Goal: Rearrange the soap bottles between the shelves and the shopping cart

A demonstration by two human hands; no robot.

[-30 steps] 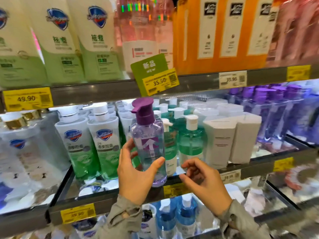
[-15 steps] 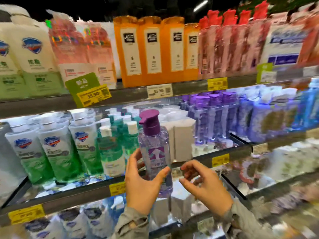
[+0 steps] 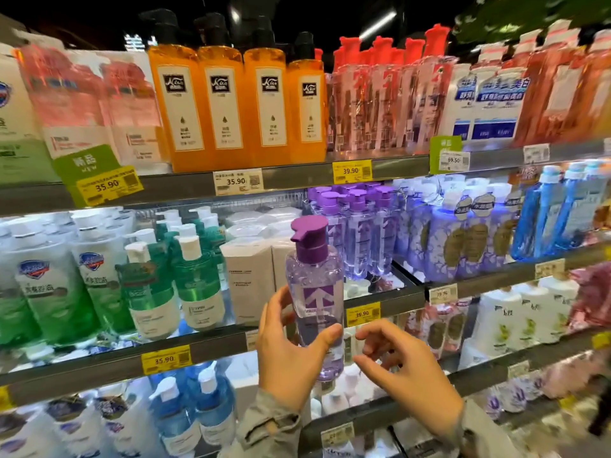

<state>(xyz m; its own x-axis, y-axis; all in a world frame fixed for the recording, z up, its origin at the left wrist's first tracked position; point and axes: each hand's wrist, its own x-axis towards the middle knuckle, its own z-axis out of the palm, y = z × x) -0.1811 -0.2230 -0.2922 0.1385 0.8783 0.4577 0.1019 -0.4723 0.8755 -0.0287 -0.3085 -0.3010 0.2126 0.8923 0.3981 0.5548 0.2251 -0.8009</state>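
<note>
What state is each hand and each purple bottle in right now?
Held purple bottle: upright, off the shelf, pump cap on.
Left hand: grips it low on its body.
Right hand: loosely curled, holding nothing, beside it.
Shelved purple bottles: upright on the middle shelf.

The upper shelf (image 3: 297,178) carried a row of upright orange bottles (image 3: 228,107), and to their right stood pink bottles with red caps (image 3: 380,100). On the middle shelf (image 3: 215,348) stood green bottles (image 3: 195,279), then white boxes (image 3: 251,279), purple-capped bottles (image 3: 360,233) and, further right, blue bottles (image 3: 542,213). Yellow price tags (image 3: 352,171) were fixed on the shelf edges.
</note>
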